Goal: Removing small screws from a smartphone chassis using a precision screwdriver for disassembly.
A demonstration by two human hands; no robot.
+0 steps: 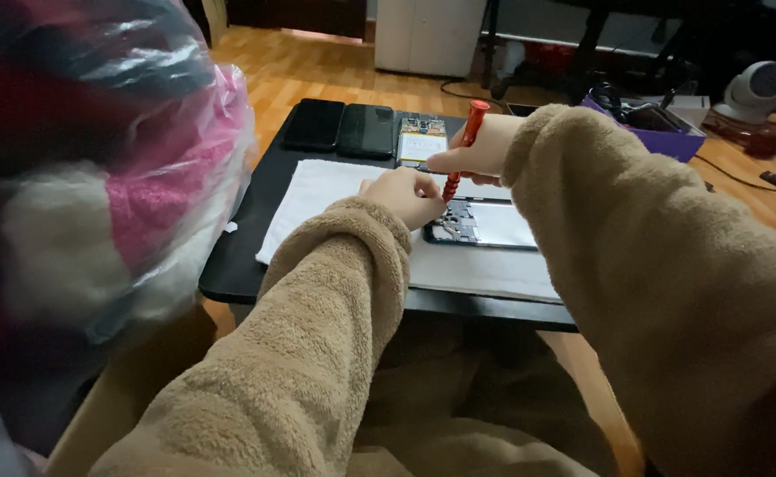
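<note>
Right hand (476, 150) closed around red screwdriver (464, 150), tip down on opened phone (485, 223). Left hand (403, 196) curled, fingertips at phone's upper left corner beside the tip; grip on anything not discernible. Phone flat on white cloth (317, 194) on black table (238, 265). Two dark phones (344, 128) and an opened phone at far edge.

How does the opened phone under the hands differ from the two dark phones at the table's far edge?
The opened phone lies on the white cloth with its insides exposed; the two dark phones rest on the bare black table, faces closed and dark. The opened phone lies crosswise, the dark phones lengthwise. The left hand and the right hand's red screwdriver meet at the opened phone; the dark phones lie untouched. All lie flat.
</note>
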